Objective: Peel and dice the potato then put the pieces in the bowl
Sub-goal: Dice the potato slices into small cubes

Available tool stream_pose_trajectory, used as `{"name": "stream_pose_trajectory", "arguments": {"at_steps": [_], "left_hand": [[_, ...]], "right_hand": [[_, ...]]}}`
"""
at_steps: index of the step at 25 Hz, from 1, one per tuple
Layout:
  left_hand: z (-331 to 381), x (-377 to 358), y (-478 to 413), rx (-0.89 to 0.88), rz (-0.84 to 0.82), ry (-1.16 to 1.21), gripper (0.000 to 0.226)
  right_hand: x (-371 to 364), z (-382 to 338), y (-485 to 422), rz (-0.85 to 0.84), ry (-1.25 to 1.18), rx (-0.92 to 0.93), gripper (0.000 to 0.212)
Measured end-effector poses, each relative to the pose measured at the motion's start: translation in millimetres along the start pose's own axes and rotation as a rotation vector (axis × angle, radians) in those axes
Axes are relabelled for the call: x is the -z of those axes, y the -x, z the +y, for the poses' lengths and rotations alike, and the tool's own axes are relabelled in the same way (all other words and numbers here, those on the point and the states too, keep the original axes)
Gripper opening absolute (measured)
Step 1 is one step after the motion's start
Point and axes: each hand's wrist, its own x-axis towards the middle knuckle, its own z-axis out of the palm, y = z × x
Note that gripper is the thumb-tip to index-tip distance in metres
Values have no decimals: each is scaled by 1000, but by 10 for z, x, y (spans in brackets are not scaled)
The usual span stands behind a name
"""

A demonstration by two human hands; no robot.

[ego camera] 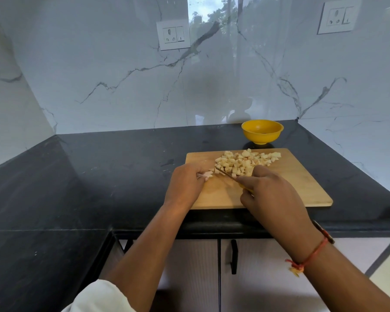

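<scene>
- Left hand [186,183]: rests on the near-left part of the cutting board [302,183], fingers curled down over a small remaining potato piece [206,174], which shows pale at the fingertips.
- Right hand [270,194]: fingers wrapped round the yellow handle of the knife [225,174]; only a sliver of handle shows below the fingers.
- Knife: thin blade runs up and to the left from the right hand, its tip just beside the held potato piece and at the near edge of the diced heap.
- Diced potato [245,162]: a loose pile of small, pale, roughly cubic pieces, some with pinkish-brown edges, spread across the far half of the board, between the two hands and beyond them.
- Cutting board: flat, light wood, rectangular with rounded corners, smooth surface; lies on the countertop [99,176].
- Bowl [262,131]: yellow, round, glossy, on a small foot; stands on the countertop just beyond the far edge of the board, apart from both hands; no potato visible inside.
- Countertop: dark, speckled stone, polished.
- Wall [122,86]: white marble-pattern panels with grey veins, glossy and reflective, carrying two white sockets [173,35].
- Right wrist: a red thread bracelet [311,255].
</scene>
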Motion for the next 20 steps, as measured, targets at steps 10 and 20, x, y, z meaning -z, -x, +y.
{"name": "stream_pose_trajectory", "arguments": {"at_steps": [10, 20], "left_hand": [[-42, 30, -41, 43, -41, -50, 17], [-41, 41, -17, 30, -18, -57, 15]], "right_hand": [[-264, -222, -144, -50, -189, -39, 31], [-68, -109, -13, -159, -82, 27, 37]]}}
